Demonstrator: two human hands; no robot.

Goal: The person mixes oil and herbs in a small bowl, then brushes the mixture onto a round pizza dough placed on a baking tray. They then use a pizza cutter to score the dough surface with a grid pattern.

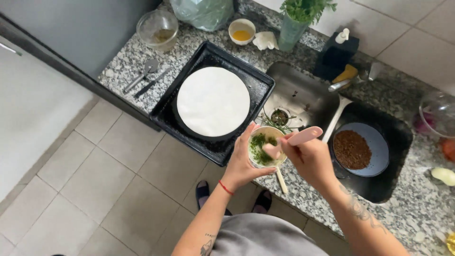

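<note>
Green chopped herbs sit in a small cup [266, 146] that the left hand [243, 163] cups around and holds over the bench [407, 208] edge, so the right hand [308, 159], fingers closed on a pink spatula [297, 139], can dig in.

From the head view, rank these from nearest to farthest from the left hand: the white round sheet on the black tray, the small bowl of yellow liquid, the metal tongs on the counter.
Measured from the left hand:
1. White round sheet, just beyond the hand, on the black tray.
2. Metal tongs, far left on the counter, past the tray.
3. Small bowl of yellow liquid, at the back by the wall; only slightly farther than the tongs.
</note>
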